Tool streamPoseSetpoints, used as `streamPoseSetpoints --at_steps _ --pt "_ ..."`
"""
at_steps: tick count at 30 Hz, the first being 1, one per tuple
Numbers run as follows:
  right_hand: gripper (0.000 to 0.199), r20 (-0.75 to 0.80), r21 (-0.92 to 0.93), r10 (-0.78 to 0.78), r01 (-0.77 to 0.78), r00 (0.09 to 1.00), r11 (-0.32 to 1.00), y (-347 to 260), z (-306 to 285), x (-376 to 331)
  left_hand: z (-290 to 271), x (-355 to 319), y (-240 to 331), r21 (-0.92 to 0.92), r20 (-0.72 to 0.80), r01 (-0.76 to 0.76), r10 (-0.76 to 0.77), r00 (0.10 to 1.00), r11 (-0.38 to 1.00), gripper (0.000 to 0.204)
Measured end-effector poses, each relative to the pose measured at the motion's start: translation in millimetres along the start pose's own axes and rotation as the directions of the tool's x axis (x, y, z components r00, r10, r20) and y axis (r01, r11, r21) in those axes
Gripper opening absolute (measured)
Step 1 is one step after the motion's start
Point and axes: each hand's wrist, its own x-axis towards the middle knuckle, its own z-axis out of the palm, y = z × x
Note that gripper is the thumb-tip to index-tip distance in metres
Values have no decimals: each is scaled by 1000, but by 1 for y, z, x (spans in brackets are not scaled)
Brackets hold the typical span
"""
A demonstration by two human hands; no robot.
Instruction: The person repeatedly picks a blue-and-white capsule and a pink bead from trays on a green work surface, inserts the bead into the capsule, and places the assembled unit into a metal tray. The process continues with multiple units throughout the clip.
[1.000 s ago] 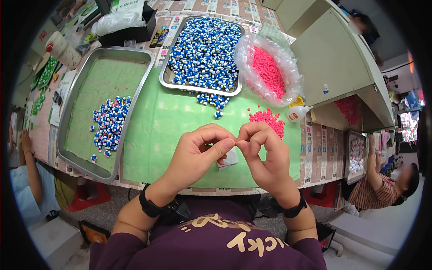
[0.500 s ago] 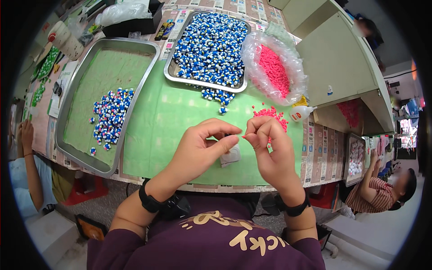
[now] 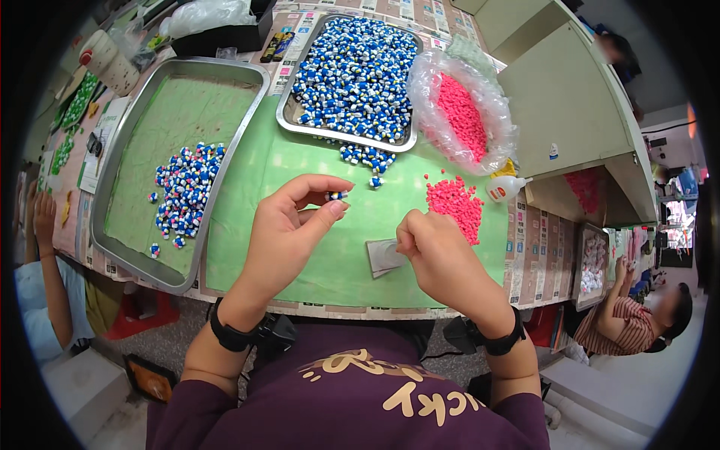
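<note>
The step in hand appears to be fine handling of one small piece at a time, with the grey pad (image 3: 384, 257) close by on the green cloth (image 3: 337, 277). The two hands are apart. Beyond the pad and to its left, the left hand (image 3: 285, 225) has a small blue-and-white piece (image 3: 335, 196) pinched between thumb and fingertips, held above the cloth. The right hand (image 3: 442, 259) is curled at the pad's right edge, its fingertips turned down and hidden, so whether they grip anything or touch the pad I cannot tell.

Beyond the pad to the right lies a loose heap of pink bits (image 3: 452, 206), with a white squeeze bottle (image 3: 502, 189) farther out that way. Straight beyond the pad, some loose blue-and-white pieces (image 3: 367, 156) lie at the near edge of a full metal tray (image 3: 345, 139). Well to the pad's left, a second metal tray (image 3: 150, 127) holds a smaller heap of like pieces, pink showing among them.

As I judge it, the next move calls for a steady left pinch, the piece's working face kept clear, and a light, exact right fingertip.
</note>
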Motion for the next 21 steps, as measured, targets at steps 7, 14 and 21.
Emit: streamPoseSetpoints --at_steps 7,14,21 --pt "22 -143 382 30 27 989 924 -14 -18 -1 19 -5 1 -179 72 52 -40 997 982 26" --pt "25 -356 552 37 179 934 815 -28 -20 10 37 -8 12 -303 88 19 8 996 953 23" --pt "25 -434 531 17 241 901 812 -29 -14 13 39 -9 14 -317 53 -35 54 997 948 22"
